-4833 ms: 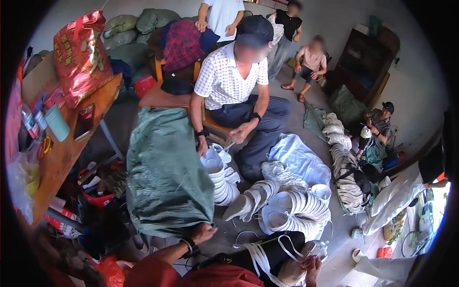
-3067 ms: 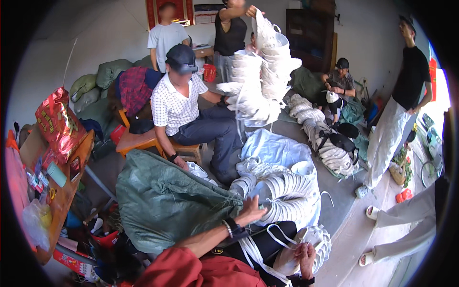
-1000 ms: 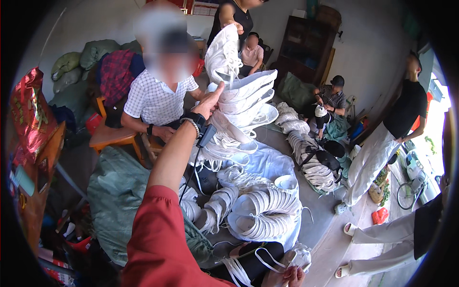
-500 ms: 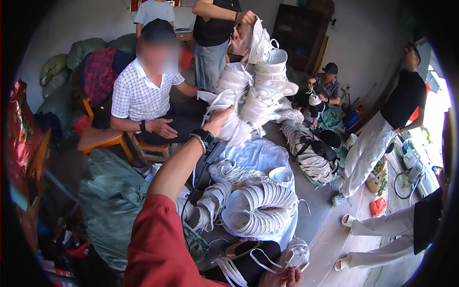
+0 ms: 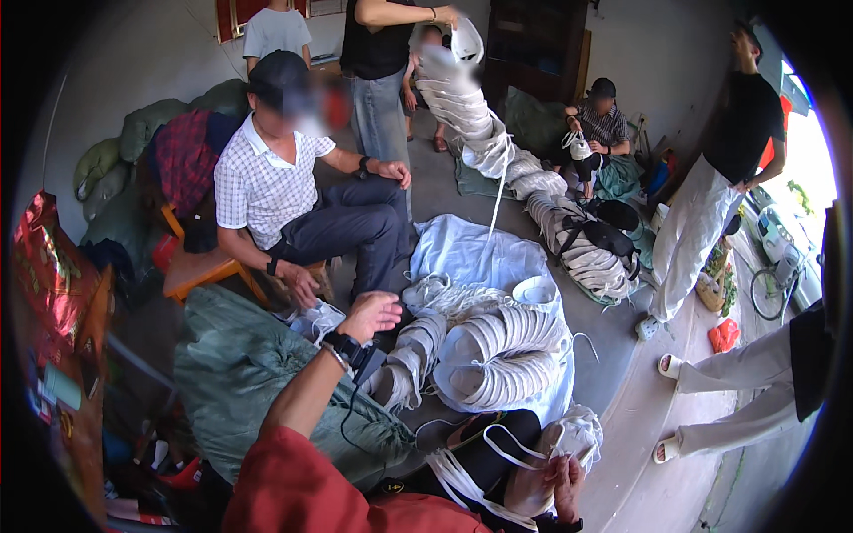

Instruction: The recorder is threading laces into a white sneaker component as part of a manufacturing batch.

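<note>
My left hand [image 5: 371, 315] is held out above the floor, fingers extended, with nothing in it. Below and beside it is a short row of nested white cloth pieces [image 5: 413, 355]. My right hand [image 5: 566, 484] is closed, with the fingers pinched at the edge of a white cup-shaped cloth piece [image 5: 573, 435] at my lap. White straps [image 5: 466, 484] trail over my dark-clothed leg. Ahead, a curved stack of nested white cup-shaped pieces [image 5: 502, 355] lies on a pale blue sheet [image 5: 475, 249]. I cannot tell exactly what kind of article they are.
A green sack [image 5: 240, 364] bulges at my left. A seated person [image 5: 271, 178] is beyond it. Another standing person's hand [image 5: 444, 16] holds up one end of a long white stack [image 5: 471, 120]. A strapped white bundle [image 5: 595, 258] lies to the right. Other people stand nearby.
My left hand has left the tall white stacks and drawn back lower. The standing person has taken those stacks farther away. My right hand and its cloth piece now show higher in view.
</note>
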Motion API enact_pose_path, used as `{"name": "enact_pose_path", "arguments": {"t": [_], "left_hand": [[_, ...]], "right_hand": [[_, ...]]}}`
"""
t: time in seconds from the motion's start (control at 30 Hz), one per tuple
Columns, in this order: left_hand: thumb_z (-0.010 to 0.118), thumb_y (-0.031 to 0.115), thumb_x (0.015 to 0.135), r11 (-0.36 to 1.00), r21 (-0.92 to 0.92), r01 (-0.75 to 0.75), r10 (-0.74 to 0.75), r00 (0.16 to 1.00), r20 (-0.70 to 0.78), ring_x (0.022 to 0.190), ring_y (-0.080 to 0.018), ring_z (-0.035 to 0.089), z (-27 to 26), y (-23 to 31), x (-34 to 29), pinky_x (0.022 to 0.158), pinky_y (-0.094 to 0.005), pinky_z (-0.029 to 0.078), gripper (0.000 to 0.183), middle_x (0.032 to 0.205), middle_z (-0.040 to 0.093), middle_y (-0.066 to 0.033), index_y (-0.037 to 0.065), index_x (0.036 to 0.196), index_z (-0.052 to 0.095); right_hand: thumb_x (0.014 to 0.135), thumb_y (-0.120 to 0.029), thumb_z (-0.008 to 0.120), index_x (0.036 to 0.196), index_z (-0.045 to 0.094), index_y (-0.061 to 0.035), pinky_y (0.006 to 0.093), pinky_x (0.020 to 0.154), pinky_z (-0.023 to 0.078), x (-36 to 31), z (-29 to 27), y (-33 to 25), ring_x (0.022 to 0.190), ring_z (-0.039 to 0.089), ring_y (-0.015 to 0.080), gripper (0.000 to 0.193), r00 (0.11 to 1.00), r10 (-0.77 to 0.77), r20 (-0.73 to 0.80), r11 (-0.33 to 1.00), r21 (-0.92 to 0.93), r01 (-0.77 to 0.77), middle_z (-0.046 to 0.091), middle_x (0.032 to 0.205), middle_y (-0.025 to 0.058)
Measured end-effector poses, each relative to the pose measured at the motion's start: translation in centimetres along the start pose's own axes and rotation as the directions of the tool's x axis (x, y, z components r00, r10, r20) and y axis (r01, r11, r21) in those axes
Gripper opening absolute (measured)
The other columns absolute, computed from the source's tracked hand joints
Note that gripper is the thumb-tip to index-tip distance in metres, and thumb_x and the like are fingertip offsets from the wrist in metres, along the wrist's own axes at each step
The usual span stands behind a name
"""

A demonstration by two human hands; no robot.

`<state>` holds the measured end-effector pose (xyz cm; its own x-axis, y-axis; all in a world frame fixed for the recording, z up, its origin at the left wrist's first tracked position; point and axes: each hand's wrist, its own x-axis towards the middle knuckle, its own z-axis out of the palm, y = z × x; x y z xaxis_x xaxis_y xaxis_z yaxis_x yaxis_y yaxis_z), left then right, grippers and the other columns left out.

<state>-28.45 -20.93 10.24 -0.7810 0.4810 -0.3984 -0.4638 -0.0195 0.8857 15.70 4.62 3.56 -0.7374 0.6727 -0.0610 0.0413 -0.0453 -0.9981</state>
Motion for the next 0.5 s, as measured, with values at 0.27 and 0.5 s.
{"name": "enact_pose_path", "arguments": {"t": [0.27, 0.5], "left_hand": [[0.060, 0.023, 0.082, 0.968, 0.126, 0.216, -0.238, 0.952, 0.193, 0.075, -0.0188, 0.063, 7.2, -11.8, -7.6, 0.067, -0.0284, 0.050, 0.024, 0.087, 0.064, -0.0096, 0.007, 0.099, 0.059], [0.061, 0.016, 0.077, 0.745, 0.440, -0.502, 0.204, 0.799, 0.566, 0.064, -0.0204, 0.060, 19.6, -17.2, -10.7, 0.058, -0.0320, 0.048, 0.018, 0.073, 0.062, -0.0082, 0.002, 0.089, 0.060]], "right_hand": [[0.094, -0.030, 0.046, 0.077, 0.055, -0.0033, 0.0218, 0.044, 0.043, -0.1, -0.9, 0.4, 0.050, 0.053, 0.0099, 0.033, 0.999, -0.040, 0.027, 0.999, -0.030, 0.040, 0.055, 0.059, 0.0032], [0.093, -0.033, 0.047, 0.083, 0.055, -0.0027, 0.0233, 0.043, 0.044, -0.8, -1.6, -1.6, 0.055, 0.061, 0.0149, 0.033, 1.000, -0.002, 0.009, 0.996, 0.088, 0.001, 0.061, 0.063, 0.0068]]}}
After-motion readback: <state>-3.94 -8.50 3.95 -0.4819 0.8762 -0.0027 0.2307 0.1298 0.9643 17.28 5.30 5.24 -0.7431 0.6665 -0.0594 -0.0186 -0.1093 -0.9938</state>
